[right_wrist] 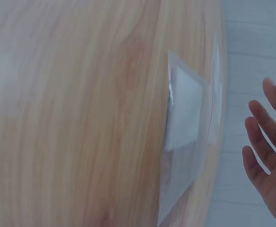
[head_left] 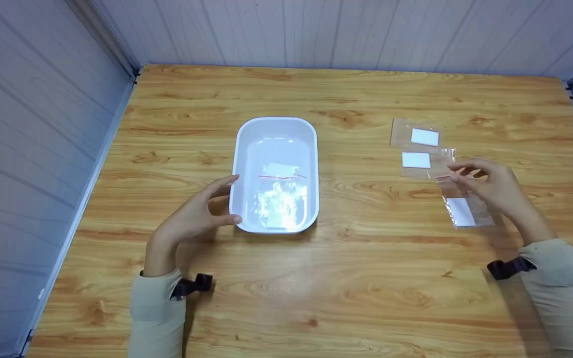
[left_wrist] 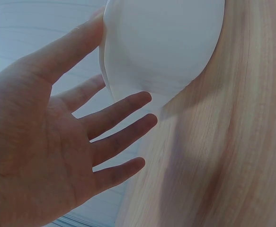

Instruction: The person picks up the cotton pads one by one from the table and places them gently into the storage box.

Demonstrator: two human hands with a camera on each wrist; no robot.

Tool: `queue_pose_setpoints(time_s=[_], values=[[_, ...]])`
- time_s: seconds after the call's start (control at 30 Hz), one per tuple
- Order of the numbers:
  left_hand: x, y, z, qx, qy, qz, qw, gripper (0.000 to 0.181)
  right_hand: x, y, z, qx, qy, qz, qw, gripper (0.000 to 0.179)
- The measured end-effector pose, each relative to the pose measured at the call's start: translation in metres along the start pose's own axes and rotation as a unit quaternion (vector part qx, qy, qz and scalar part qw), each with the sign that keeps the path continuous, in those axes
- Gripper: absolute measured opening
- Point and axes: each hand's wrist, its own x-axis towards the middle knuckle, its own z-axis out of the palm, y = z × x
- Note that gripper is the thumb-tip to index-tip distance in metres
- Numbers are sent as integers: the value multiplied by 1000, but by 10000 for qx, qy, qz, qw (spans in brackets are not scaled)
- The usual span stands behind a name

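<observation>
On the table stands a white plastic basin (head_left: 234, 199). My left hand (head_left: 192, 211) is at its left side, thumb and index fingertips touching the rim. The left wrist view shows the other fingers of the left hand (left_wrist: 66, 137) spread and straight beside the basin wall (left_wrist: 161, 42). Inside the basin lie clear zip bags (head_left: 282, 171) with red seal lines, partly hidden by glare. My right hand (head_left: 495, 189) is over the red-edged top of a clear zip bag (head_left: 460, 211) holding a white card. In the right wrist view, the right hand's fingers (right_wrist: 261, 142) are spread, apart from the bag (right_wrist: 185, 109).
Two more clear zip bags with white cards, an upper one (head_left: 401, 132) and a lower one (head_left: 416, 171), lie beyond the right hand, close together. Pale panel walls (head_left: 306, 35) border the wooden table (head_left: 366, 278) at the back and sides.
</observation>
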Motion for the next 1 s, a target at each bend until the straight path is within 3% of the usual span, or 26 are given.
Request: queue_pose_setpoints(time_s=[0.43, 0.7, 1.0], values=[[-1, -1, 0, -37, 5, -16, 10000, 88, 3, 21, -15, -347, -555, 432, 9969, 30], [0, -1, 1, -141, -16, -94, 9999, 87, 5, 32, -17, -434, -889, 469, 9940, 41], [-1, -1, 0, -46, 20, -18, 10000, 86, 6, 40, -15, -478, -828, 344, 9948, 39]])
